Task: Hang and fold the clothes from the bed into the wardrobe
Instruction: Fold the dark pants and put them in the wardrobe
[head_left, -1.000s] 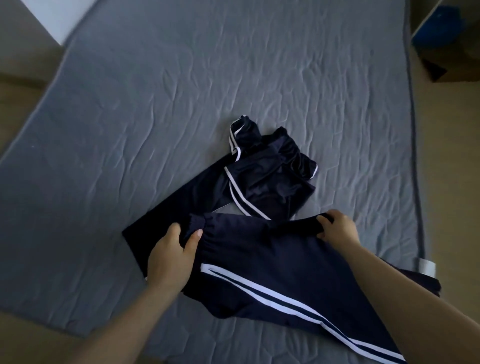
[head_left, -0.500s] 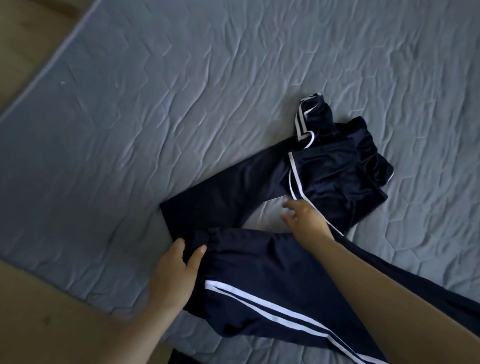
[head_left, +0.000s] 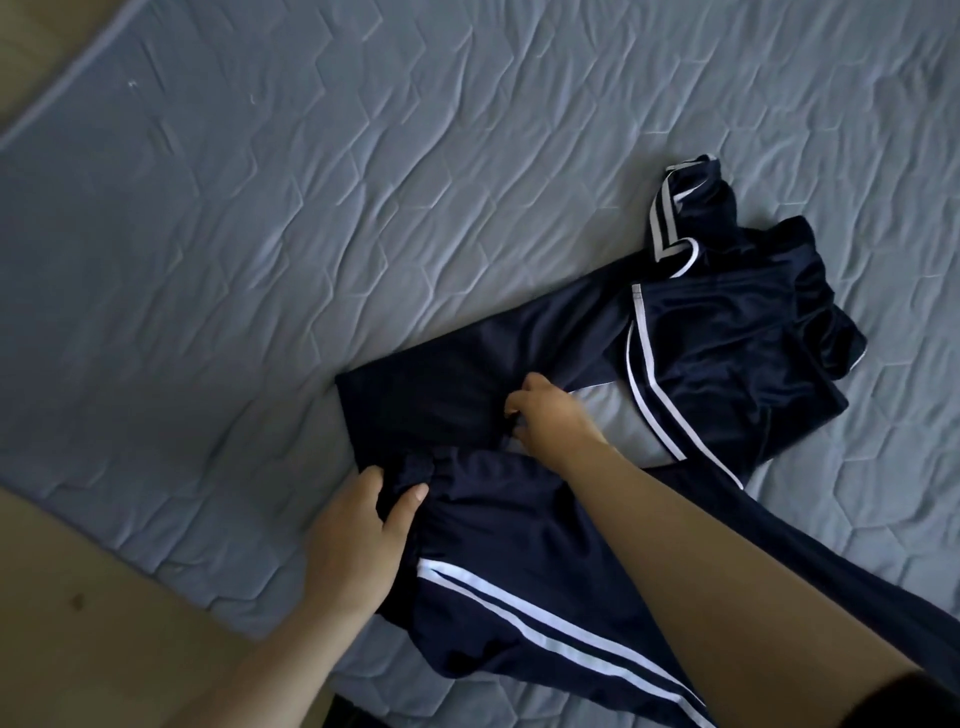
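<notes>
While the left hand (head_left: 358, 540) pinches the trousers (head_left: 519, 535) as anchor, the right hand (head_left: 545, 415) grips the far leg (head_left: 441, 384); likely to align both.

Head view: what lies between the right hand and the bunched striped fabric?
A small bare patch of grey bedcover separates the right hand from the bunched striped fabric, head view.

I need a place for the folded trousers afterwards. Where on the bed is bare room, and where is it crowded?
Widest free patch: the grey bed cover left of and beyond the navy trousers, up to its edge. A narrower strip lies right of their bunched end. Crowded: near side, where the left hand and right hand grip the trousers.
</notes>
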